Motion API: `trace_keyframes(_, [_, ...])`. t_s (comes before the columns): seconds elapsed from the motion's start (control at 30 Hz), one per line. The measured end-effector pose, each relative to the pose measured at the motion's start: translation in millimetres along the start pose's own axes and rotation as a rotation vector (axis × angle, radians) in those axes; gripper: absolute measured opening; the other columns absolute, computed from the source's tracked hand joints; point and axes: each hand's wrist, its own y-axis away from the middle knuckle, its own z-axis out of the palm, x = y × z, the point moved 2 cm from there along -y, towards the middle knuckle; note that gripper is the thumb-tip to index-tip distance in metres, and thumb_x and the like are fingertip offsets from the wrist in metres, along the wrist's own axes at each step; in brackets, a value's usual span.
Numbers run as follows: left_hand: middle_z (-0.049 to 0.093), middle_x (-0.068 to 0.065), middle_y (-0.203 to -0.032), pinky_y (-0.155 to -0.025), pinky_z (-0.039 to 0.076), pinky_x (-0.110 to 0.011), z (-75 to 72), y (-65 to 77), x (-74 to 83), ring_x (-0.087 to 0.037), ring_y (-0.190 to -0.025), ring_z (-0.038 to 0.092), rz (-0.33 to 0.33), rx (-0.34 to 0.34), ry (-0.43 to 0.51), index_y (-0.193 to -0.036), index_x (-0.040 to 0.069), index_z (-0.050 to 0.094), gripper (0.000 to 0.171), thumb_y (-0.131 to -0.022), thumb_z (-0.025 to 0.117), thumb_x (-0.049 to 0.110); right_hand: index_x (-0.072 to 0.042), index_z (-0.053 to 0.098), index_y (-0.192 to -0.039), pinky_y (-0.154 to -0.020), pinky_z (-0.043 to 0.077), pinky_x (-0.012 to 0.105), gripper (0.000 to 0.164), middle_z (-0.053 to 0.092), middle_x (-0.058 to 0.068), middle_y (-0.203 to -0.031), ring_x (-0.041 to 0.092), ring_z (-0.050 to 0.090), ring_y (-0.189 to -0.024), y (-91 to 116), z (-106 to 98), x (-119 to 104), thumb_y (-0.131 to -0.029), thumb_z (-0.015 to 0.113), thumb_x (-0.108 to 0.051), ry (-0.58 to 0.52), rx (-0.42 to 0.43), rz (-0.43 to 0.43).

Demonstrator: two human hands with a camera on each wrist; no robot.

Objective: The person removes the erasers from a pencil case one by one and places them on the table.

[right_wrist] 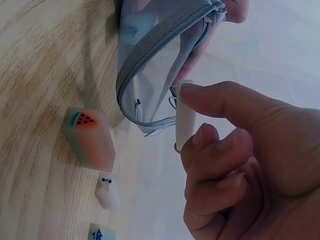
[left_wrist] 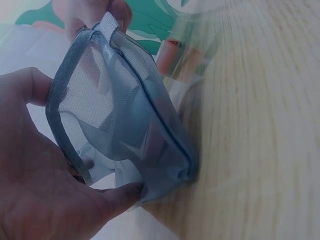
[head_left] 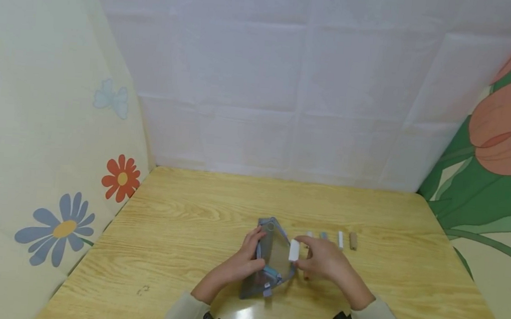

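A grey-blue mesh zipper pouch [head_left: 279, 249] stands on the table with its zipped mouth spread open. My left hand [head_left: 244, 260] grips its left side, and the left wrist view shows the thumb pressing the mesh [left_wrist: 131, 125]. Something pale blue shows through the mesh in the right wrist view. Between thumb and fingertips my right hand [head_left: 326, 259] pinches a white eraser [head_left: 294, 250], upright at the pouch's right edge. Near that hand, in the right wrist view, lies a block-shaped eraser with a watermelon print [right_wrist: 91, 140].
Beyond the right hand stand several small blocks, among them a white one [head_left: 340, 240] and a brown one [head_left: 353, 241]. A small white eraser with a face [right_wrist: 107, 191] is beside the watermelon one. White cloth [head_left: 261, 80] hangs behind the wooden table [head_left: 179, 213].
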Motion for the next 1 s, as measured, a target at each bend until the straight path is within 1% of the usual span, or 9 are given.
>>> trace_keyframes(0.17, [0.0, -0.022, -0.166, -0.112, 0.03, -0.064, -0.3, -0.1, -0.3, -0.047, -0.144, 0.02, -0.005, -0.002, -0.002, -0.157, -0.004, 0.02, 0.091, -0.078, 0.054, 0.025, -0.011, 0.06, -0.14, -0.049, 0.045, 0.028, 0.064, 0.06, -0.006, -0.062, 0.013, 0.055, -0.051, 0.7, -2.6, 1.6, -0.081, 0.082, -0.022, -0.001, 0.005, 0.005])
trace_keyframes(0.4, [0.0, -0.021, -0.167, -0.112, 0.031, -0.064, 0.2, 1.2, 1.0, -0.047, -0.144, 0.021, -0.007, 0.0, 0.009, -0.157, -0.003, 0.019, 0.092, -0.078, 0.055, 0.025, -0.009, 0.059, -0.14, -0.048, 0.044, 0.027, 0.063, 0.059, -0.006, -0.061, 0.013, 0.053, -0.052, 3.8, -5.3, 5.1, -0.081, 0.081, -0.018, 0.006, 0.02, -0.021])
trace_keyframes(0.73, [-0.001, -0.019, -0.167, -0.112, 0.031, -0.064, 0.4, 1.3, 0.4, -0.045, -0.145, 0.02, -0.02, -0.015, 0.023, -0.158, -0.002, 0.019, 0.089, -0.081, 0.054, 0.027, -0.01, 0.06, -0.139, -0.05, 0.044, 0.027, 0.062, 0.058, -0.005, -0.067, 0.012, 0.052, -0.056, 8.5, -8.9, 13.2, -0.082, 0.082, -0.021, 0.04, 0.036, -0.007])
trace_keyframes(1.0, [-0.001, -0.018, -0.168, -0.111, 0.033, -0.065, 0.4, 1.8, 0.2, -0.045, -0.144, 0.022, -0.03, -0.016, 0.037, -0.158, -0.001, 0.019, 0.089, -0.081, 0.054, 0.027, -0.009, 0.059, -0.14, -0.049, 0.042, 0.026, 0.062, 0.056, -0.004, -0.065, 0.012, 0.051, -0.055, 14.6, -11.7, 21.4, -0.082, 0.08, -0.017, 0.021, 0.04, 0.0])
